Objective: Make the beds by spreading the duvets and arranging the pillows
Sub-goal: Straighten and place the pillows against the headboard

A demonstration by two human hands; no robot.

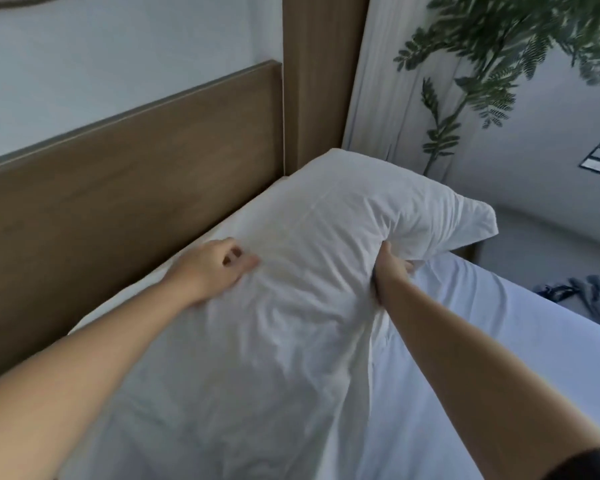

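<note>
Left hand [215,268] lay on the headboard-side edge of the pillow [309,271], fingers curled into the cloth in what we read as a grip. Motion blur left the pinch itself unclear. Right hand [392,268] was clamped on the opposite long edge, with the fabric bunched around it and the fingers tucked beneath.

Head view, progress: we held the pillow lengthwise between both hands at the head of the bed, just beside the headboard [136,188], its far end raised and not yet settled flat. We judged the pillow step to be under way. The pale cover [465,341] to the right looked smooth, but we could not tell whether it was the duvet or a sheet. No second pillow or second bed was in view, so the remainder could not be assessed.

Surface and room: the bedding was soft and white, creased under the pillow. A wooden panel [323,81] rose past the headboard, with a light curtain [378,98] beside it and a leafy plant [499,64] beyond. Dark clothing [586,292] lay on the floor.
</note>
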